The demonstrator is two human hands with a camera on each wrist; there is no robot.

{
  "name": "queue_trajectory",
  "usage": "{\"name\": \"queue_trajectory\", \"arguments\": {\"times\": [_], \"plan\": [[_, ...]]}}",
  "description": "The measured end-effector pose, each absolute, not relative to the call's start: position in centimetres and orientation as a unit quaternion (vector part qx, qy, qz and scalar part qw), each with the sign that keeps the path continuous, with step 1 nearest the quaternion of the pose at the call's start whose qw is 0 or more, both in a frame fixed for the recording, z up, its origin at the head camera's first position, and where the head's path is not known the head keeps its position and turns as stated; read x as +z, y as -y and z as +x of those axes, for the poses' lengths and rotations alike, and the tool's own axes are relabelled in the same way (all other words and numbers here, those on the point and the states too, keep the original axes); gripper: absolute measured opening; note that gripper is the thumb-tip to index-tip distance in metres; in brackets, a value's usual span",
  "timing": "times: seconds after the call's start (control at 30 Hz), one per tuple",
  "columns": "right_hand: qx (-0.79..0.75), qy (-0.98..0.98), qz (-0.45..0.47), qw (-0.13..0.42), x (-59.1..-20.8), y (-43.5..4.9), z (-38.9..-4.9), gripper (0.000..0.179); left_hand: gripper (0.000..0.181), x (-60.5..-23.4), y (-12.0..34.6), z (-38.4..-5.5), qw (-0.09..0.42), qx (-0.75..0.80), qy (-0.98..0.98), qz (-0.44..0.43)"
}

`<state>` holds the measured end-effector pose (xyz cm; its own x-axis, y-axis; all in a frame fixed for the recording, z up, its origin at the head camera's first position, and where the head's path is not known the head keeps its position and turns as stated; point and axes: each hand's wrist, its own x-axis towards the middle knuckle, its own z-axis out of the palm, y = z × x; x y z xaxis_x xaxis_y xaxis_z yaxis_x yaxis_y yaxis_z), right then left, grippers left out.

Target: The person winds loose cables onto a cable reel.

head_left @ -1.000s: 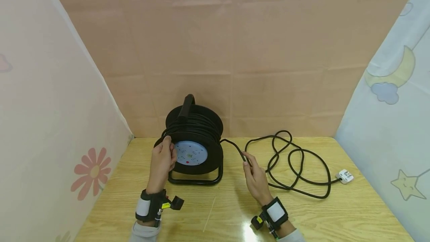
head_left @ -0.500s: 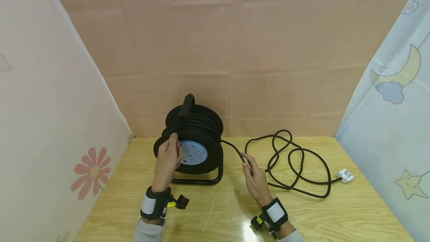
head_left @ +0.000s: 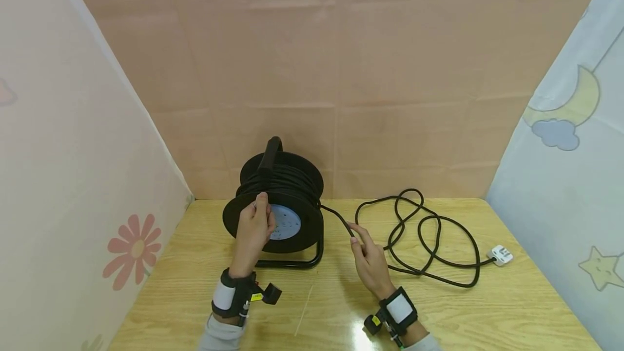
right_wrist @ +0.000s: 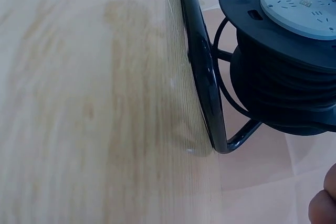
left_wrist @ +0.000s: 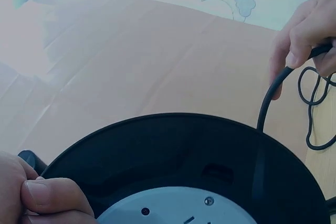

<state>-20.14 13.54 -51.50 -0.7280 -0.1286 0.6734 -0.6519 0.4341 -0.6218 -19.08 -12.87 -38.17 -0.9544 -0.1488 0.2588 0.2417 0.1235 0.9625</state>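
A black cable reel (head_left: 304,232) with a pale blue socket plate (head_left: 286,223) stands on its tube frame at the table's back. My left hand (head_left: 254,226) has curled fingers at the reel's front flange and holds on to it; the part inside the grip is hidden. In the left wrist view the thumb (left_wrist: 39,195) lies near the flange's rim. My right hand (head_left: 371,264) pinches the black cable (head_left: 336,213) between thumb and fingers, right of the reel. From there the cable lies in loose loops, ending in a white plug (head_left: 500,255).
The reel's carrying handle (head_left: 270,158) rises above the drum. Behind the wooden table (head_left: 273,307) hangs a brown paper backdrop (head_left: 336,69). Patterned sheets border the left and right sides.
My left hand has moved right and slightly up along the reel's front, and the socket plate has turned clockwise with it. The right hand stays nearly still on the cable.
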Motion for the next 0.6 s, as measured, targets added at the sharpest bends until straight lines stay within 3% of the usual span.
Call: {"name": "queue_trajectory", "arguments": {"times": [0.4,0.6], "plan": [[0.482,0.794,0.251,0.274,-52.1,-13.3,-20.2,0.037,0.064,-37.9,11.2,-19.0,0.135,-0.642,0.752,-0.059],[0.479,0.791,0.257,0.282,-52.2,-13.1,-20.2,0.039,0.063,-35.9,9.8,-17.3,0.125,-0.634,0.76,-0.071]]}}
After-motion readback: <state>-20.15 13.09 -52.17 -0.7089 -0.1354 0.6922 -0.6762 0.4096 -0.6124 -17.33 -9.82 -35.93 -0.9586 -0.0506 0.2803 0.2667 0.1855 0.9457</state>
